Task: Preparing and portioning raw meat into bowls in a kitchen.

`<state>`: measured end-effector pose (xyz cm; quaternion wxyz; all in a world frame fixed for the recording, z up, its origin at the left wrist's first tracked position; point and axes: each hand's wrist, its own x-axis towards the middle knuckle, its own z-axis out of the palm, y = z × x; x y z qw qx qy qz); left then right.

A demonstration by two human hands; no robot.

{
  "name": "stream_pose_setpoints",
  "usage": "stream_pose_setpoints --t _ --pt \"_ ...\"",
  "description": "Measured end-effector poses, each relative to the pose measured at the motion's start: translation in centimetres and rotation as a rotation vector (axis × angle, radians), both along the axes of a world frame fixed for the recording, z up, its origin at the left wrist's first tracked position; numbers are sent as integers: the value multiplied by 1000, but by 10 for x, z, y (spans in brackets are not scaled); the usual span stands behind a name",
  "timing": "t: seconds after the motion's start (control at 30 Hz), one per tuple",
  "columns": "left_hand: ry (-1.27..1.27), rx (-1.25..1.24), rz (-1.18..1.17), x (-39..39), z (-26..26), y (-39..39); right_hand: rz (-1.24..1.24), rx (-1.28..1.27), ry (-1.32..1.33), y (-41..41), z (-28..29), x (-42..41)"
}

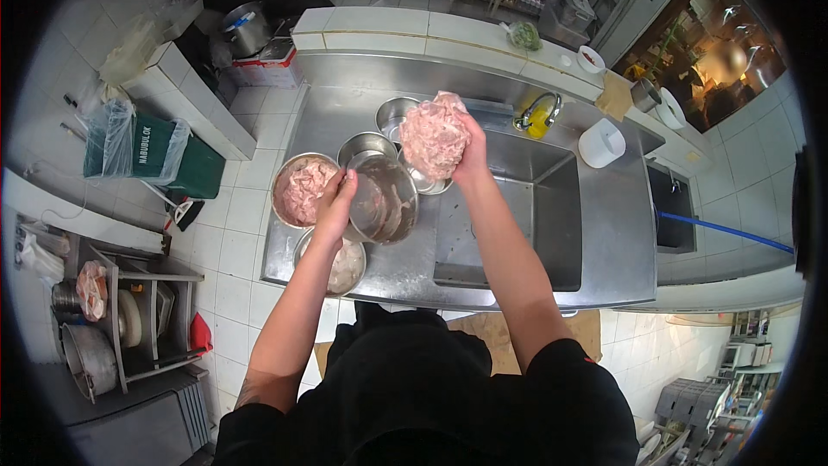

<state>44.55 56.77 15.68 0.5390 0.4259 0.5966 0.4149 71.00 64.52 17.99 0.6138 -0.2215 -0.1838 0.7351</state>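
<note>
My right hand (473, 147) holds up a large clump of pale pink raw meat (435, 136) above the steel counter, near the sink's left edge. In my left hand (335, 204) is a metal bowl (388, 207), tilted, gripped by its rim, with wet residue inside. Left of that hand stands a bowl of raw meat pieces (303, 189). Partly under my left forearm is another bowl with whitish contents (346, 266) that I cannot identify. Behind the held bowl are a metal bowl (367, 144) and a metal pot (393, 115); a further bowl (432, 184) is partly hidden by the meat.
A deep steel sink (556, 226) lies to the right, with a curved faucet (550, 103) and a yellow liquid container (537, 122) behind. A white tub (601, 144) stands right of it. On the tiled ledge sits a bagged green vegetable (522, 36). A green bin (194, 165) stands left.
</note>
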Motion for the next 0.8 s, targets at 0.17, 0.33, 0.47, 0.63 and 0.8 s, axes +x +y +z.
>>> stream_pose_setpoints --t 0.17,0.33,0.47,0.63,0.8 --pt "-17 53 13 -17 -6 -9 -69 133 -172 32 -69 26" --pt "-79 65 58 -24 3 -14 6 -10 -575 39 -153 31" --pt "-93 103 3 -12 3 -5 130 102 -1509 52 -210 50" --pt "-64 117 17 -29 7 -12 156 124 -1908 33 -91 -1" --pt "-165 111 -26 -21 7 -7 -49 279 -1934 18 -98 16"
